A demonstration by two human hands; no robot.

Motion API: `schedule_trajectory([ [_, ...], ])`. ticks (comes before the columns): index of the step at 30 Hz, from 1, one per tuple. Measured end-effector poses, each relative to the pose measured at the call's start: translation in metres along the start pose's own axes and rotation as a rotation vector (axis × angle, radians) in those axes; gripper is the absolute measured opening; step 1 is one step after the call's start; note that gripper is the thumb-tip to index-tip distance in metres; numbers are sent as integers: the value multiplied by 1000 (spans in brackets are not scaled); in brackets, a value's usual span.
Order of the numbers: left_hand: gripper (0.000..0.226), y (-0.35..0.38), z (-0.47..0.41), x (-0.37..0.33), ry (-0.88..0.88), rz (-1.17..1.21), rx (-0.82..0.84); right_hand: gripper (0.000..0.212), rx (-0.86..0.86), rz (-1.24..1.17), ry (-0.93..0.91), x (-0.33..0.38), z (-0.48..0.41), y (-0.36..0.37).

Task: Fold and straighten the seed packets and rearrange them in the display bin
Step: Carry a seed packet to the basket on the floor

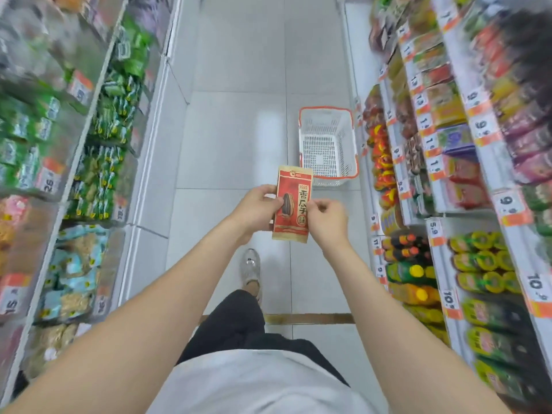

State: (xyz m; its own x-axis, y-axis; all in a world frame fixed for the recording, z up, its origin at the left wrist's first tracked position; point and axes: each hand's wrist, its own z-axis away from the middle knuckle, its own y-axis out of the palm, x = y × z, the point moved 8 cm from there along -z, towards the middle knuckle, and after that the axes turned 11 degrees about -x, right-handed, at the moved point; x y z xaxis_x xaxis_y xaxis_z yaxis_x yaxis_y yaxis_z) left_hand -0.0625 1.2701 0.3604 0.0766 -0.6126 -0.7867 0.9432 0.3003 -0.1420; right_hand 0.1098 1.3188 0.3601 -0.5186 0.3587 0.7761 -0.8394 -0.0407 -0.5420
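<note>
A red and tan seed packet (294, 201) with a sunflower seed picture is held upright in front of me above the aisle floor. My left hand (258, 209) grips its left edge, thumb on the front. My right hand (327, 221) pinches its right edge with curled fingers. The packet's lower right corner is hidden behind my right hand. A white plastic basket with an orange rim (328, 144) stands on the floor ahead, by the right shelf, and looks empty.
Shelves line both sides of a narrow tiled aisle: green and blue snack bags on the left (113, 121), bottles and packets with price tags on the right (478, 264). My shoe (251, 270) is on the floor below the packet.
</note>
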Motion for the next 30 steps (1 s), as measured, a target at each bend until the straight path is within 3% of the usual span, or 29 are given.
schedule_trajectory([
  [3,25,9,-63,-51,-21,-52,18,19,-46,-2,21,40,-61,7],
  [8,15,38,-155,-127,-34,-116,43,29,-117,-57,-7,92,-147,7],
  [17,11,109,-350,-213,-54,-229,-5,23,-38,2,44,111,-379,35],
  [25,24,174,-510,-222,-184,-277,-98,24,167,120,24,100,-564,68],
  [30,20,204,-603,-181,-195,-290,-135,26,207,44,141,49,-647,122],
])
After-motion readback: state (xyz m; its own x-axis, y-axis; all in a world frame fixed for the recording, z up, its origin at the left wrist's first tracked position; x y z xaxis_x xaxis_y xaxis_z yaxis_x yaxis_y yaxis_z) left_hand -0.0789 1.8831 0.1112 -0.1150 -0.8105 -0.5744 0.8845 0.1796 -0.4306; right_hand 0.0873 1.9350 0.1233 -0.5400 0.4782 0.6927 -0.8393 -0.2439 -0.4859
